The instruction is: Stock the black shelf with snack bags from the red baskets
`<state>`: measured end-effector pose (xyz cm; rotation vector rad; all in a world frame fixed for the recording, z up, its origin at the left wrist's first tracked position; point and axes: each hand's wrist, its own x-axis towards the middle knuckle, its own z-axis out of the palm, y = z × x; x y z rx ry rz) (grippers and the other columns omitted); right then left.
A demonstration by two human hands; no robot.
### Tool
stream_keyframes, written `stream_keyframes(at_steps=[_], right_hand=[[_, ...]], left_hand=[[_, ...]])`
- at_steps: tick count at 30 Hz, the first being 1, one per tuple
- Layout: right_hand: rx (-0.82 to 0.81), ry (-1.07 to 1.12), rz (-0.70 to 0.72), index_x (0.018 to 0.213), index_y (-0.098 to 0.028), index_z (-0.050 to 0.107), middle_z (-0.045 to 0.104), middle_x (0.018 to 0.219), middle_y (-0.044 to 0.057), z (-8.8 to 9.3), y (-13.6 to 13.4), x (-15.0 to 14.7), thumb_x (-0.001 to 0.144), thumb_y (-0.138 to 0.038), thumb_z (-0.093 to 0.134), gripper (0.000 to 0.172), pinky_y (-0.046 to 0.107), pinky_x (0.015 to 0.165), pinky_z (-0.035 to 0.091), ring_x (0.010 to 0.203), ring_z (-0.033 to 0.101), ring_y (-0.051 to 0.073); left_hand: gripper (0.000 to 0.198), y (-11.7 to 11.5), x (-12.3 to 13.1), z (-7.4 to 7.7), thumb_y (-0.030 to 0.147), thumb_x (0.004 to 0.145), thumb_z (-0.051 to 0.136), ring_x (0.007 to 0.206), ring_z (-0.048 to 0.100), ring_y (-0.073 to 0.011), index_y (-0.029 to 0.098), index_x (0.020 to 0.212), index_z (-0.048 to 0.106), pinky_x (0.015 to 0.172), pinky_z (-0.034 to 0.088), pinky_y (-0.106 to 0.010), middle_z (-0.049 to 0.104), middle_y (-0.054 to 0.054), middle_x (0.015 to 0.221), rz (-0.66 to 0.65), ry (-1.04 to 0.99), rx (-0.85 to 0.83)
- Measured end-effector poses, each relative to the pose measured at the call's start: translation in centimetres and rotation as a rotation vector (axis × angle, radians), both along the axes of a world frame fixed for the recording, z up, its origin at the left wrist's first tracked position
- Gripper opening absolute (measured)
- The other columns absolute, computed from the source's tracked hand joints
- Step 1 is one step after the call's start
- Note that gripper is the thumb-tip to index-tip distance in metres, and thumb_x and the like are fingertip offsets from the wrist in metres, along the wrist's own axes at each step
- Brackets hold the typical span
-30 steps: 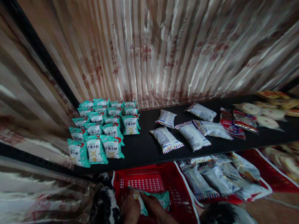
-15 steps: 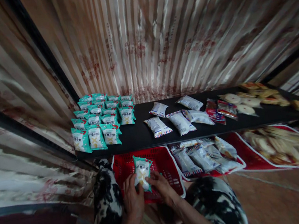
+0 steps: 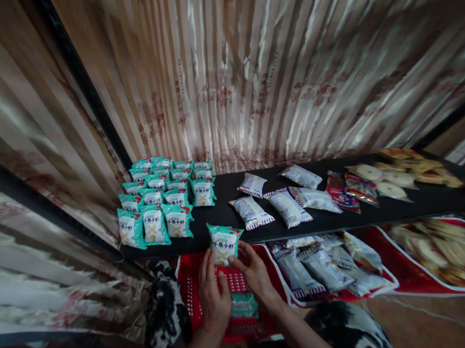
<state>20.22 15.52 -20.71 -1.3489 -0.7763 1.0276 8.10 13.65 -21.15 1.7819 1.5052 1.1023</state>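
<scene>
Both my hands hold one teal snack packet (image 3: pixel 224 243) at the front edge of a black shelf (image 3: pixel 354 216). My left hand (image 3: pixel 213 292) grips its lower left side, my right hand (image 3: pixel 252 271) pinches its lower right corner. The packet stands upright, just right of a block of several matching teal packets (image 3: pixel 161 197) arranged in rows on the shelf's left end. Below my hands sits a red basket (image 3: pixel 190 298) with another teal packet (image 3: pixel 243 305) lying in it.
White striped packets (image 3: pixel 284 204), red packets (image 3: pixel 341 192) and round cakes (image 3: pixel 391 175) lie further right on the shelf. Trays under the shelf hold white packets (image 3: pixel 326 265) and cakes (image 3: pixel 457 256). A striped curtain (image 3: pixel 242 66) hangs behind. My patterned trousers (image 3: pixel 167 319) show below.
My hands lifted the teal packet out of the red basket and brought it up to the shelf's front edge, beside the teal rows.
</scene>
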Motion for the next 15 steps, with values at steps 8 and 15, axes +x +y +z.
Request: stream_keyframes(at_steps=[8, 15], right_hand=[[0.165, -0.135, -0.023, 0.112, -0.019, 0.054, 0.065, 0.108, 0.009, 0.2, 8.0, 0.3, 0.068, -0.038, 0.066, 0.05, 0.038, 0.083, 0.052, 0.099, 0.062, 0.023], [0.207, -0.311, -0.029, 0.115, -0.017, 0.054, 0.063, 0.115, 0.01, -0.5, 12.9, 0.5, 0.073, -0.035, 0.061, 0.046, 0.04, 0.095, 0.044, 0.107, 0.058, 0.022]], left_hand=[[0.049, 6.2, 2.0, 0.5, 0.022, 0.089, 0.032, 0.137, 0.027, -0.0188, 0.015, 0.138, 0.033, 0.111, 0.032, -0.039, 0.031, -0.011, 0.148, -0.02, -0.013, 0.009], [0.05, 10.1, 2.3, 0.0, 0.021, 0.087, 0.034, 0.137, 0.026, -0.0187, 0.016, 0.136, 0.037, 0.113, 0.025, -0.039, 0.03, -0.01, 0.149, -0.009, 0.048, -0.013]])
